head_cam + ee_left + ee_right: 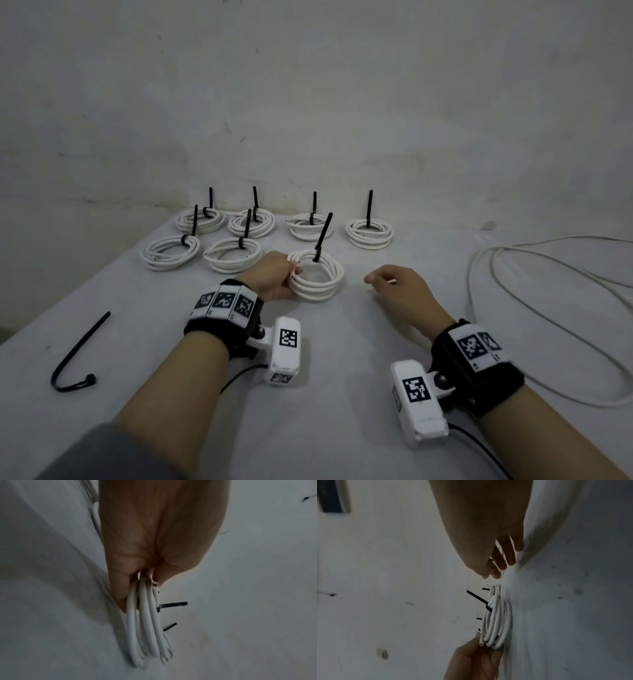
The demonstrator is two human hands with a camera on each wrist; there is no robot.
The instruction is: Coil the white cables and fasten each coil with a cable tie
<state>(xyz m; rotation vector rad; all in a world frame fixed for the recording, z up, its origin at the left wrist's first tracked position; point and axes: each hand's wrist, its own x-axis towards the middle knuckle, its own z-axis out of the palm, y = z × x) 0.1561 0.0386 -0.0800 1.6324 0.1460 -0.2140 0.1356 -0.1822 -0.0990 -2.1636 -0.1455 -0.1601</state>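
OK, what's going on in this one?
A person is bundling white cables on a table. The left hand grips a coil already fastened with a black tie; the right hand hovers beside it, holding nothing. Six tied coils lie behind, a loose cable waits at right, and a spare tie lies at left.

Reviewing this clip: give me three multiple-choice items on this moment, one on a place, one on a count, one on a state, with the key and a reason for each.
1. Where does the loose black cable tie lie?
A. near left of the table
B. on a coil
C. in the right hand

2. How many tied coils are there?
A. five
B. seven
C. nine

3. What is the left hand doing?
A. resting flat
B. gripping the nearest tied coil
C. holding the uncoiled white cable

Key: 1 A, it lies alone by the left forearm. 2 B, seven tails stand up. 3 B, fingers curl round its strands; the right hand holds nothing.
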